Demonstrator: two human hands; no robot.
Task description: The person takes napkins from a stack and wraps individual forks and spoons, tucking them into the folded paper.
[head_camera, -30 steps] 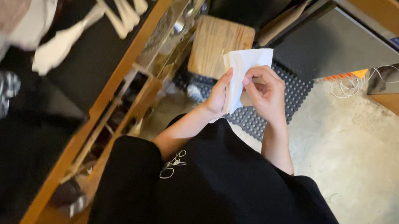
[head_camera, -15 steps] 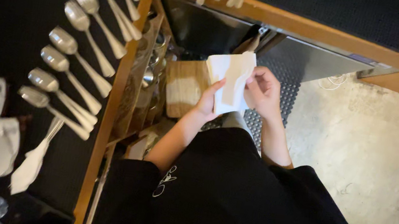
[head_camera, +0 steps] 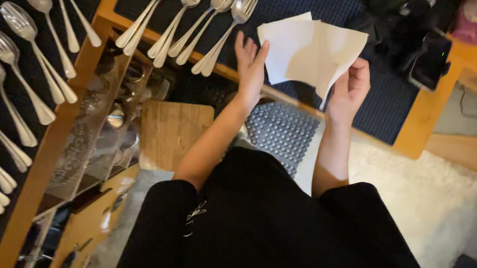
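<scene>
Table surface [head_camera: 437,117] with orange-wood edging and dark dotted mats is seen wrapping from 9 o'clock round to 1 o'clock. Pale rug [head_camera: 444,204] is seen at 4 o'clock, under the black-clothed lap of the person. Wooden board [head_camera: 174,132] is seen near centre, beside a clear acrylic organiser [head_camera: 91,133] at 8 o'clock. Cutlery row [head_camera: 6,79] of spoons and forks is laid out on the mat at 9 o'clock, handles angled down-right. 4 forks [head_camera: 199,12] are fanned at 12 o'clock, handles meeting near the table edge. Dark devices [head_camera: 427,54] are seen at 1 o'clock.

White paper napkin [head_camera: 311,51] is held up over the mat at 12 o'clock, partly unfolded, just right of the 4 forks. Right hand [head_camera: 349,87] is pinched on the napkin's lower right part, fingers curled closed on it. Left hand [head_camera: 251,68] is spread flat, fingers open and pointing up, its fingertips at the napkin's left edge; contact cannot be told for sure.
</scene>
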